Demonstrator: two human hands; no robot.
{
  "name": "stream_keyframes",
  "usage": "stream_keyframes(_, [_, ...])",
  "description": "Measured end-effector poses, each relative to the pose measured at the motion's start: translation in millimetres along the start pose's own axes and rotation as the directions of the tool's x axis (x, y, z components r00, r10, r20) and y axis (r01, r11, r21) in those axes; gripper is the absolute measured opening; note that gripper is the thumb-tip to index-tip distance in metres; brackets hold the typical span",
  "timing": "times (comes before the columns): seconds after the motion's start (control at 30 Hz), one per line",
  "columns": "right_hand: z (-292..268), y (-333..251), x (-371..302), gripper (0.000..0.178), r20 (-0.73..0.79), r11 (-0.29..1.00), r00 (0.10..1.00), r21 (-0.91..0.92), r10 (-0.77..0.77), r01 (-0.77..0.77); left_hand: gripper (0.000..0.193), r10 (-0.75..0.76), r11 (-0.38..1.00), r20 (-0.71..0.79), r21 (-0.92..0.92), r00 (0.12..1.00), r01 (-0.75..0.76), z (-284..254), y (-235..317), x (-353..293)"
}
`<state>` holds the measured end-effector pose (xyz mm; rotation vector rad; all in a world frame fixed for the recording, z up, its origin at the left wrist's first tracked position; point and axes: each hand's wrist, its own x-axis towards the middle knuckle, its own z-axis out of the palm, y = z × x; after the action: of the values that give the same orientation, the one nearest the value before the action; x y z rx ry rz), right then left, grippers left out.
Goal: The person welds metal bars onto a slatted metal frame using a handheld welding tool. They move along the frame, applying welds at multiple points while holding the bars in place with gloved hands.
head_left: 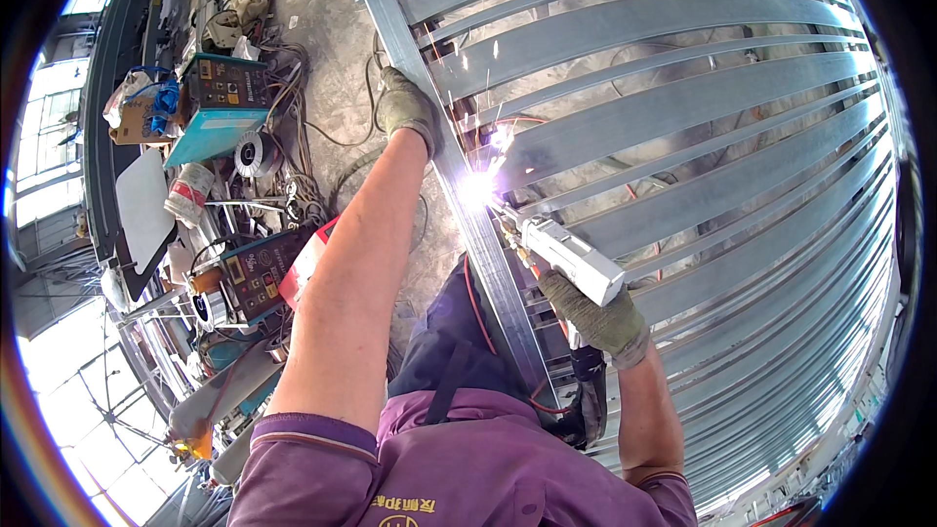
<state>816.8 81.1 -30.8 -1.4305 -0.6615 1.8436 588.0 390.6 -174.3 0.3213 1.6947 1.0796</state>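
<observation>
Right hand (600,317) in closed grip on welding tool (573,258), left hand (402,107) on rail (497,283)

Our gloved left hand (405,107) rests on long metal rail (506,304), far part. Our gloved right hand (600,320) holds white torch-like tool (574,256), tip near bright arc (478,190), sparks (467,51) flying. Grey slats (586,127) spread right; on left, we see two machines (232,83), wire spool (256,153).

At the steel rail (502,283), glare (478,189) hides the tip of the welding torch (570,256); right of the rail, that torch partly covers the right hand (603,320).
</observation>
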Motion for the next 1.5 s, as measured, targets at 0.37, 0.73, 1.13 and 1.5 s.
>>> stream_keyframes(0.37, [3.2,2.8,-1.1,0.044,0.015,0.998,0.998,0.030,-0.062,0.062,0.079,0.144,0.989,-0.004,0.042,0.990,-0.143,-21.3,-25.8,62.0])
stream_keyframes(0.73, [6.6,6.6,-2.2,0.039,-0.007,0.995,1.000,0.099,-0.029,0.030,0.090,0.069,0.993,0.079,0.093,0.994,-0.077,-24.9,-21.1,62.2])
stream_keyframes(1.13, [-1.9,28.2,-4.9,0.049,0.076,0.982,0.982,0.086,-0.173,0.166,0.078,0.045,0.999,0.109,-0.013,0.993,-0.044,-9.3,-9.7,28.9])
stream_keyframes(1.5, [11.2,8.8,-23.4,0.047,-0.089,0.999,0.995,-0.014,-0.032,0.031,0.086,0.040,0.993,0.172,0.100,0.984,-0.058,-9.2,-45.9,70.2])
